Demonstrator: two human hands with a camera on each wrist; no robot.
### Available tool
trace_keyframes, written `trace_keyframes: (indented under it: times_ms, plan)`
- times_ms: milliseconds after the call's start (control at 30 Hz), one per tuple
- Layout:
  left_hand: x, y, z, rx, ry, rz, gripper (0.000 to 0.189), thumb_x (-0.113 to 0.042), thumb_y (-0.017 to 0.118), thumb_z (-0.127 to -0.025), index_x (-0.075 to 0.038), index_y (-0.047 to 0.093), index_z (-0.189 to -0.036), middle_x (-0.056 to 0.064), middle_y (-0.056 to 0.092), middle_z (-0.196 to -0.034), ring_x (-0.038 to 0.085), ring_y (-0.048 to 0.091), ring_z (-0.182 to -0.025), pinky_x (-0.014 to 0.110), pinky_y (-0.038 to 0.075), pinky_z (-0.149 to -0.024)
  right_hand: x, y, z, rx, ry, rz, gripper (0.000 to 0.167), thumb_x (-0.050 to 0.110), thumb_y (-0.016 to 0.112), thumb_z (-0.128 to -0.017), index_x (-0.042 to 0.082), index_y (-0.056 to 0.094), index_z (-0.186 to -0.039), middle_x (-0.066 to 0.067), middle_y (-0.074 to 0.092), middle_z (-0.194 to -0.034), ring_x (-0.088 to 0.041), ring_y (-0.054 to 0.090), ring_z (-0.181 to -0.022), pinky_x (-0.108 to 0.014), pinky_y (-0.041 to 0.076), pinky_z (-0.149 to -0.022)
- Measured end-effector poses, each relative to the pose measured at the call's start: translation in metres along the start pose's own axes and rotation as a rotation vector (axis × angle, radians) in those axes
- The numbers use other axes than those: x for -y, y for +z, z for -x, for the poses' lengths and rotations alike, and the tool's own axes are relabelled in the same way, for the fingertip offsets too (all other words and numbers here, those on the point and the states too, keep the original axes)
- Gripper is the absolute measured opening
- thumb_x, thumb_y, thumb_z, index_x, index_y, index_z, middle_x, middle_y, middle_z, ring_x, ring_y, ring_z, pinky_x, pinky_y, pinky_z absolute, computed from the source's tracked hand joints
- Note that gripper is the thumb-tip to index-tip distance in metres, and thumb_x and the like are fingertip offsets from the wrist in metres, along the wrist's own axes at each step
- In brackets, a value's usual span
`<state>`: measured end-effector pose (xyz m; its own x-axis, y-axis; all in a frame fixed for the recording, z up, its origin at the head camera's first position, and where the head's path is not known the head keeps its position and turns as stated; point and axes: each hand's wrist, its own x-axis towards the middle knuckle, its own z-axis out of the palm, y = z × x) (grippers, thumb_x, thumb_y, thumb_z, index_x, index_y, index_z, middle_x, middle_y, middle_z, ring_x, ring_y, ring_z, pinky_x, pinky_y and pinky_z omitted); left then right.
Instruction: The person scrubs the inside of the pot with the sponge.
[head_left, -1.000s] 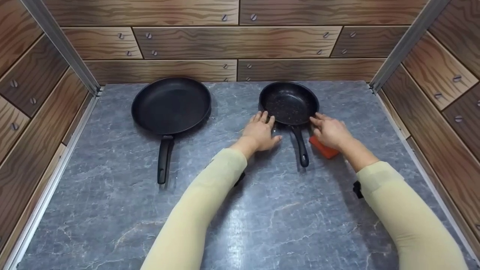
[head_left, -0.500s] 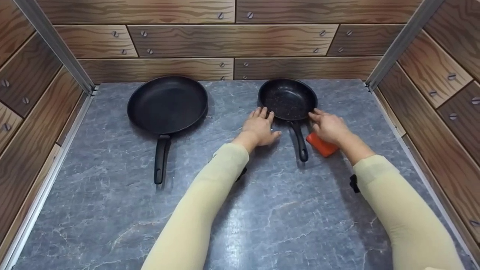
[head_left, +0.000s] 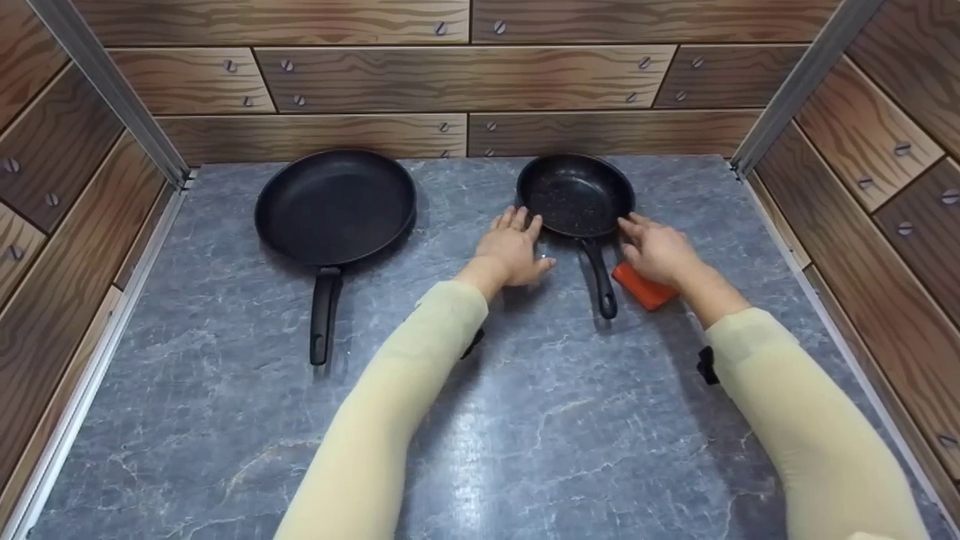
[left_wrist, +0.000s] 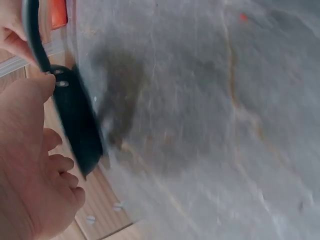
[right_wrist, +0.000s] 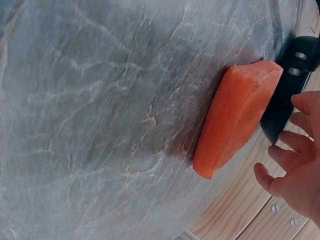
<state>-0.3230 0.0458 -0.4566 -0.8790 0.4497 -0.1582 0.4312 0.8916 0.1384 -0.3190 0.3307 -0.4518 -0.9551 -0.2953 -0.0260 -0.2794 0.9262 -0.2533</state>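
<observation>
A small black frying pan [head_left: 576, 196] with a speckled inside lies at the back right, its handle pointing toward me. My left hand [head_left: 510, 249] is at the pan's left rim, palm down, fingers extended and thumb out toward the handle. At the opposite side, my right hand [head_left: 660, 253] has its fingertips right at the rim, with the fingers slightly bent in the right wrist view. An orange sponge-like block [right_wrist: 235, 120] lies beneath the right hand, beside the pan's handle; in the head view the hand partly hides it.
A larger black frying pan [head_left: 336, 206] lies at the back left, handle toward me. The grey marbled tabletop [head_left: 540, 427] is bounded by wood-patterned walls [head_left: 465, 79] at the back and both sides.
The left hand has shifted slightly left, away from the small pan's handle. The right hand stays at the rim. The head view has tilted and shifted a little; pans and orange block remain in place.
</observation>
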Motion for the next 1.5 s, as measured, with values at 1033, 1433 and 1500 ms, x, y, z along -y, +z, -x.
trace_keyframes:
  times_ms: [1033,1433,1500]
  plan:
    - [0.197,-0.048,0.163,-0.205,-0.111,-0.005,0.088,-0.063,0.047,-0.107,-0.007,0.022,-0.169,0.025,0.015,-0.173,0.043,0.008,-0.161,0.051,0.004,-0.132,0.176,0.017,-0.051,-0.094,-0.232,0.039,0.069,0.046,0.059,-0.107,0.012,0.041,-0.164,-0.014,0.032,-0.171,-0.035,0.031,-0.157,-0.061,0.035,-0.116]
    - [0.258,-0.02,0.212,-0.162,-0.193,0.007,0.086,-0.061,0.045,-0.109,-0.003,0.022,-0.169,0.028,0.015,-0.172,0.047,0.007,-0.16,0.057,0.005,-0.131,0.253,0.059,-0.071,0.033,-0.276,0.102,0.075,0.054,0.052,-0.108,0.021,0.025,-0.17,-0.009,0.013,-0.176,-0.034,0.018,-0.161,-0.066,0.024,-0.124]
    - [0.266,-0.016,0.217,-0.153,-0.209,0.015,0.086,-0.06,0.045,-0.109,-0.003,0.022,-0.168,0.029,0.015,-0.172,0.048,0.007,-0.16,0.058,0.005,-0.13,0.265,0.067,-0.074,0.054,-0.287,0.106,0.077,0.055,0.052,-0.108,0.022,0.022,-0.171,-0.009,0.01,-0.176,-0.034,0.016,-0.161,-0.065,0.021,-0.125]
